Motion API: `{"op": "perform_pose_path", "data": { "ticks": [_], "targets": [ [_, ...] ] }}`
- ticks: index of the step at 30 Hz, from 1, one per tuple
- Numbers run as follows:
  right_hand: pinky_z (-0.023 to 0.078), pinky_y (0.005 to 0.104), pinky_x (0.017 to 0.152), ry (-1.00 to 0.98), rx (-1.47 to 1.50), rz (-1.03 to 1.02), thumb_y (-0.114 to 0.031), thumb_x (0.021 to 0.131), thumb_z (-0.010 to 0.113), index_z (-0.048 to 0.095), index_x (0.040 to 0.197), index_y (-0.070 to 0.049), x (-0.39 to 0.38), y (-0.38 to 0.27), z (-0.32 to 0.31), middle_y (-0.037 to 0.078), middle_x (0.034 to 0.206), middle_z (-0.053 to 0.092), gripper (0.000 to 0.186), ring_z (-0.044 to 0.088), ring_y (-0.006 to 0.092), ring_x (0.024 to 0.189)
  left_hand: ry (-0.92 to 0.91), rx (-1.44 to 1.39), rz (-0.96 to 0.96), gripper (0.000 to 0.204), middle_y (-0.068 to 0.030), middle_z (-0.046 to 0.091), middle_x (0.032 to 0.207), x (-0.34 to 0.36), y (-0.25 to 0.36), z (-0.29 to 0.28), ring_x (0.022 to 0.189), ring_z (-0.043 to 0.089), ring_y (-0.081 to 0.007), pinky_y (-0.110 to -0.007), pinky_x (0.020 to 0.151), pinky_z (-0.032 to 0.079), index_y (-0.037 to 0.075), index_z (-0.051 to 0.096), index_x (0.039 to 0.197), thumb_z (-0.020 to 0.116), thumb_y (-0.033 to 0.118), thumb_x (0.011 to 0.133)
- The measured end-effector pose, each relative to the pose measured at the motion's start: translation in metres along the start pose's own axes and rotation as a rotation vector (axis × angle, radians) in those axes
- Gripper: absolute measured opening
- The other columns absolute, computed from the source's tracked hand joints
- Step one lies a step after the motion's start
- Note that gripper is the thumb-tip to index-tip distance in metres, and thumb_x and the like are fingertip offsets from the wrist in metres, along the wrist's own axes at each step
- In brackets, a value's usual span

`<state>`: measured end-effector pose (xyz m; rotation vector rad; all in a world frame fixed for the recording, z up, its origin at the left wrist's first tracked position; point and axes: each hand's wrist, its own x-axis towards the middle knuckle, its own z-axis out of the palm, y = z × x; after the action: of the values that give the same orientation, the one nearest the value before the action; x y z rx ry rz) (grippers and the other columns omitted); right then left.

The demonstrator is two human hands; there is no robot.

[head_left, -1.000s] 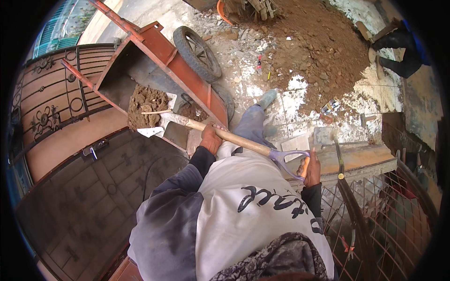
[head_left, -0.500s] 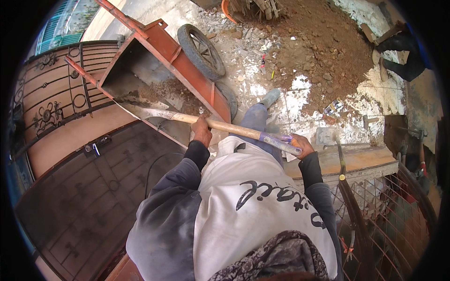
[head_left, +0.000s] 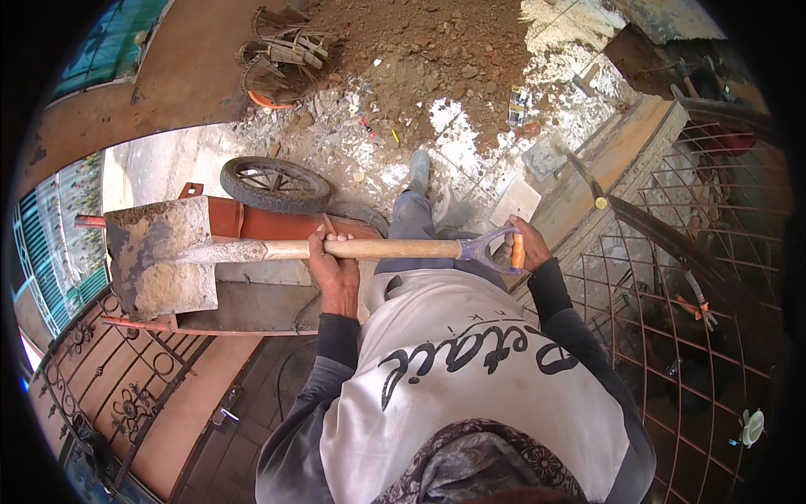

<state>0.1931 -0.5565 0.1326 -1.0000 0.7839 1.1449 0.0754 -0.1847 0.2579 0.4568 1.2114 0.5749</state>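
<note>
A shovel [head_left: 403, 249] lies crosswise in front of my body, its wooden shaft nearly level. My left hand [head_left: 336, 273] wraps round the shaft toward the blade end. At the other end, my right hand [head_left: 529, 245] grips the purple D-shaped handle by its orange crosspiece. The wide, soil-smeared blade [head_left: 172, 286] hangs over the far left end of an orange-red cart [head_left: 277, 223] and hides part of it. Some of the cart's grey inside shows beneath the shaft. Beside the cart stands a spoked wheel with a black tyre [head_left: 277, 202].
Brown soil [head_left: 420, 63] is heaped ahead, with worn woven baskets [head_left: 285, 59] at its left. A hoe-like tool [head_left: 579, 168] rests by a concrete ledge [head_left: 617, 155] on the right. A metal lattice [head_left: 663, 353] stands at my right, a scrollwork gate [head_left: 117, 378] at lower left.
The shovel blade has come up out of the cart, and the shaft has swung from slanting to nearly level. My view has turned left, so the cart and soil heap appear shifted.
</note>
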Motion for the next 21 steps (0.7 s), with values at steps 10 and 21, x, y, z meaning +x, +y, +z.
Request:
{"op": "perform_pose_path", "data": {
  "ticks": [10,21],
  "targets": [
    [0.04,0.0322,0.042,0.439,0.524,-0.099,-0.037,0.099,0.058,0.054,0.08,-0.012,-0.072,0.131,-0.03,0.003,0.055,0.049,0.031,0.046,0.0155,0.042,-0.049,0.351,-0.448,0.025,-0.0003,0.047,0.064,0.165,-0.179,0.017,0.055,0.048,-0.016,-0.033,0.055,0.049,0.013,0.049,0.078,0.067,0.022,0.092],
    [0.031,0.029,0.04,1.29,0.443,-0.16,-0.037,0.098,0.062,0.053,0.079,-0.013,-0.077,0.197,-0.073,-0.004,0.055,0.039,0.032,0.036,0.0092,0.043,-0.011,0.712,-1.141,0.023,-0.0012,0.043,0.07,0.192,-0.512,-0.088,0.055,0.046,-0.0175,-0.035,0.054,0.047,0.012,0.045,0.085,0.063,0.022,0.095]
  ]
}}
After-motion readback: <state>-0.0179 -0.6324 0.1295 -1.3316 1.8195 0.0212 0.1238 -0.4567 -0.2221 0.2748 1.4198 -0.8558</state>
